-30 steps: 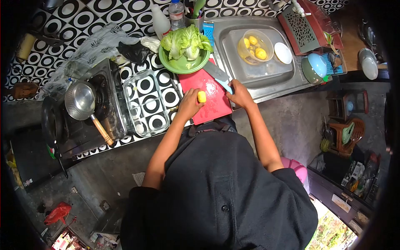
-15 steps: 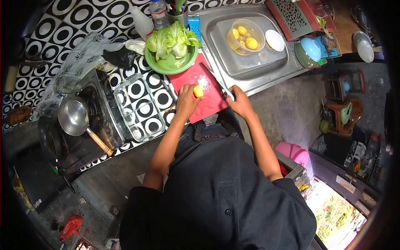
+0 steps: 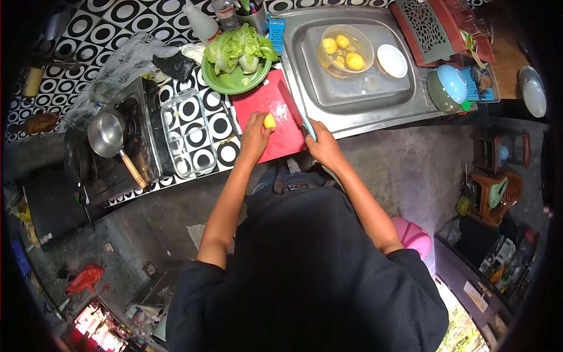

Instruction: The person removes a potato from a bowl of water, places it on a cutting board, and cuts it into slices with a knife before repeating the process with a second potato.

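Note:
My left hand [image 3: 255,136] has its fingers closed around a small peeled yellow potato [image 3: 269,121] on the red cutting board [image 3: 258,101]. In my right hand [image 3: 324,145] is a knife [image 3: 307,124] by its light blue handle. The blade points away from me over the board's right side, apart from the potato. Wet whitish marks lie on the board between the two hands. Just beyond the board, a green bowl [image 3: 230,86] holds leafy lettuce-like greens [image 3: 237,51].
Right of the board, the steel sink [image 3: 293,76] holds a clear tub [image 3: 368,56] of yellow potatoes in water and a white bowl [image 3: 392,61]. To the left are a glass dish [image 3: 166,136] and a stove with a skimmer [image 3: 107,134]. A blue bowl [image 3: 450,83] stands far right.
The view has shifted slightly. The knife has turned a little more upright, its blade still over the board's right side. The potato stays in my left hand.

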